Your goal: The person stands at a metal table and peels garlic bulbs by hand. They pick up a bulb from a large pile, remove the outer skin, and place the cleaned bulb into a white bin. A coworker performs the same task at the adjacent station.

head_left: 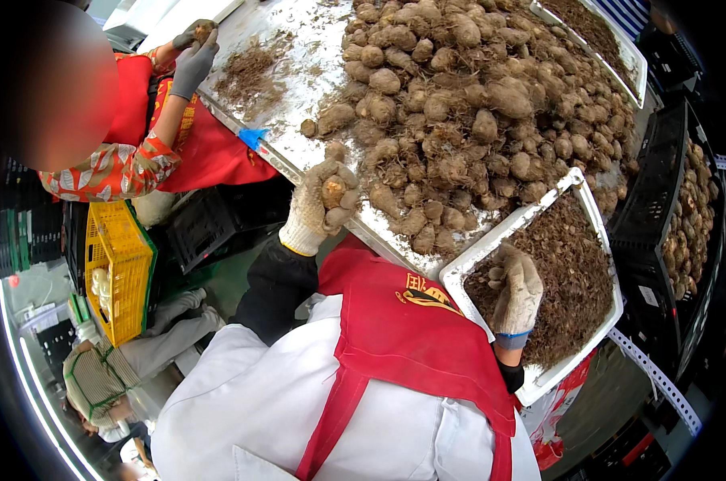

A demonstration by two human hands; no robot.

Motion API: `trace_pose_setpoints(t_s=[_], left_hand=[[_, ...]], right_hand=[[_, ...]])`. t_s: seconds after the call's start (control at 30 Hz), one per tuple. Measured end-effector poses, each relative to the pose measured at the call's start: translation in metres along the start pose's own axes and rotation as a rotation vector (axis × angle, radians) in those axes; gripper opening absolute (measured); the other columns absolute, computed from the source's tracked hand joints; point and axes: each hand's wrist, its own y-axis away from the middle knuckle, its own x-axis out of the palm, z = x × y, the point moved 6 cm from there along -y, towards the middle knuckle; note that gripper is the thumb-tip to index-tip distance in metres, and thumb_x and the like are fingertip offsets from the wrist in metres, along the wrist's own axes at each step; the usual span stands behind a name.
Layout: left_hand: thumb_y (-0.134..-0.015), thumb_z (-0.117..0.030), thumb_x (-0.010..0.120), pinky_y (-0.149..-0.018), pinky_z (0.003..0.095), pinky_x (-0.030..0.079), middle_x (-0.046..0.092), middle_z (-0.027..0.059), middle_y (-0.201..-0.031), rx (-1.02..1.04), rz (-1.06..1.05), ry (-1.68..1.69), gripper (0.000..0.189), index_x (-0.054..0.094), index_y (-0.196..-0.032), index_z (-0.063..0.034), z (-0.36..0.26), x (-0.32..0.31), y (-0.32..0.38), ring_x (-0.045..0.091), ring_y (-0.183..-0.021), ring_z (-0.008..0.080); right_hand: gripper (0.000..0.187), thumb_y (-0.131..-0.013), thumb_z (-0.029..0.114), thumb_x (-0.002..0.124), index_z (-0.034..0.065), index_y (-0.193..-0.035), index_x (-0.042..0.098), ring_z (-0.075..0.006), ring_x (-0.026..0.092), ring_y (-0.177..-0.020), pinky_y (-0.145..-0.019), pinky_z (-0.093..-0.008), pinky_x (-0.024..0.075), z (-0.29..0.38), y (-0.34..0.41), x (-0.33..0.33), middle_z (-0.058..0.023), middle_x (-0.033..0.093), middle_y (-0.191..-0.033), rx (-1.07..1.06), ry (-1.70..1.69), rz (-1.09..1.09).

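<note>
My left hand [325,201], in a soiled knitted work glove, is closed around a small brown taro corm [333,191] at the table's near edge. In a similar glove, my right hand [515,282] is over the near left part of a white foam tray [454,275] filled with brown root fibres and peelings [561,270]. Its fingers are curled; whether anything lies within them is hidden. A large heap of hairy taro corms [453,114] covers much of the metal table [321,66] beyond both hands.
At the left, a co-worker's gloved hands [195,60] hold another corm. A black plastic crate [651,198] at the right contains corms. Another foam tray [636,54] with fibres stands at the far right. A yellow crate [122,276] stands at the lower left.
</note>
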Motion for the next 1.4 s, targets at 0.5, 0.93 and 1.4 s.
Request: trace_pose_setpoints(t_s=[0.5,0.93,1.4], left_hand=[[-0.107,-0.035,0.047,-0.034,0.0225,0.036,0.065,0.0091,-0.086,0.011,0.312,-0.087,0.032,0.063,-0.110,-0.0069,0.014,0.033,0.001,0.058,-0.056,0.0151],[-0.103,-0.028,0.056,-0.043,0.0197,0.028,0.065,0.0076,-0.087,0.001,0.396,-0.163,0.029,0.055,-0.119,-0.0051,0.025,0.051,0.012,0.041,-0.051,0.0063],[-0.086,0.002,0.065,-0.056,0.0203,0.038,0.057,0.0061,-0.098,0.161,0.145,-0.275,0.054,0.045,-0.135,-0.0038,-0.013,-0.011,0.026,0.051,-0.068,0.0092]], right_hand=[[0.041,-0.101,0.032,0.060,-0.0030,-0.122,0.067,-0.0118,0.063,-0.083,-0.071,-0.0253,0.0504,-0.001,0.003,0.007,-0.0062,0.069,-0.103,-0.003,0.025,0.080],[0.037,-0.101,0.025,0.058,-0.0046,-0.121,0.068,-0.0132,0.064,-0.086,-0.076,-0.0262,0.0510,-0.006,0.004,0.009,-0.0066,0.067,-0.106,0.002,0.042,0.112],[0.043,-0.101,0.033,0.060,-0.0039,-0.123,0.066,-0.0106,0.062,-0.082,-0.071,-0.0241,0.0501,-0.016,-0.002,0.017,-0.0058,0.069,-0.101,0.054,0.077,0.129]])
